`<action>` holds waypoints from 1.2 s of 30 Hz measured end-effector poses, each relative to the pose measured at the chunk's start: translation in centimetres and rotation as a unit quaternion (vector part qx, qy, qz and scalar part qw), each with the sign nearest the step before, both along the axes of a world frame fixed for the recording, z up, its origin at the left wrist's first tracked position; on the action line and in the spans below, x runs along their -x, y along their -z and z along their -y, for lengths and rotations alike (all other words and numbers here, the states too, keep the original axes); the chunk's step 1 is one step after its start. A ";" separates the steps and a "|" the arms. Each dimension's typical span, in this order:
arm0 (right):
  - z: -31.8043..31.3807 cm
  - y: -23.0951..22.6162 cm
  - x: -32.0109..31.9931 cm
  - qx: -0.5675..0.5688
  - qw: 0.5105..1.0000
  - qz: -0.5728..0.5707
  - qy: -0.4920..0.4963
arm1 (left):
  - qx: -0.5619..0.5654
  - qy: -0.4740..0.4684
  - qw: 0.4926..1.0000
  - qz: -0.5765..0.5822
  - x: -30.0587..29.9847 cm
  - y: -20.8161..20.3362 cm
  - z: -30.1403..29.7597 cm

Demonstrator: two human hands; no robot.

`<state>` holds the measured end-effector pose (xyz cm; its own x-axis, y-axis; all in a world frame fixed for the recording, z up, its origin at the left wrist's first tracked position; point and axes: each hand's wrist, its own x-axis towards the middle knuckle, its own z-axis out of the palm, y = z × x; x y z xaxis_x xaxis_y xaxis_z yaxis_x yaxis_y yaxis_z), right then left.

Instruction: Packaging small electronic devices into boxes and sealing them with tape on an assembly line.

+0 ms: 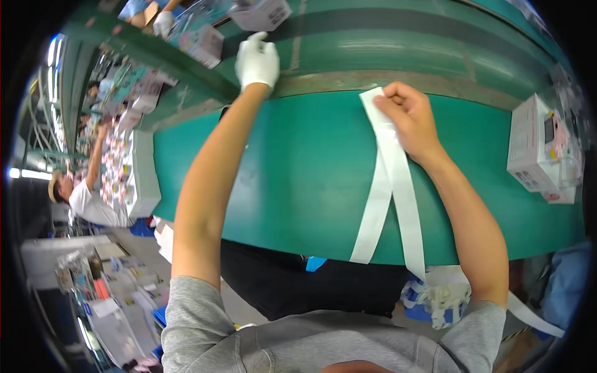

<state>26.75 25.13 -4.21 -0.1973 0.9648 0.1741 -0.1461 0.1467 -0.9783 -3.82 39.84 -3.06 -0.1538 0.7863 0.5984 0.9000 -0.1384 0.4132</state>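
Observation:
My left hand (257, 61), in a white glove, reaches over the far edge of the green work surface (292, 180). Its fingers are loosely apart, just short of a white printed box (261, 13) on the green conveyor, and nothing shows in them. Bare, my right hand (407, 118) pinches the top of a long white strip (390, 152) between thumb and fingers. The strip hangs toward me in two tails that cross near the top and spread apart; one passes over the table's near edge.
At the right end stands a white box with a clear-windowed pink item (541, 149). Another white box (204, 46) sits on the conveyor by the green rail (149, 53). A person in a white top (93, 202) works at the left. Crumpled white material (443, 298) lies below the near edge.

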 end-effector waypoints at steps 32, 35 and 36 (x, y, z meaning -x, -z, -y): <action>0.2 -1.3 -1.0 -0.373 0.898 0.185 0.141 | 0.162 0.363 0.907 0.138 -0.3 -5.8 11.7; 3.0 -4.7 -1.4 -0.373 0.906 0.195 0.031 | 0.155 0.384 0.908 0.065 0.0 -6.0 16.4; 3.2 -4.8 -1.9 -0.328 0.929 0.168 -0.041 | 0.154 0.380 0.909 0.072 -0.5 -5.8 17.4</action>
<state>28.64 21.97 0.57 -0.4146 0.6529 0.6339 0.1155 0.7287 -0.6750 -3.37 22.48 2.76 0.4450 0.8246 0.3492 0.5258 -0.5562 0.6436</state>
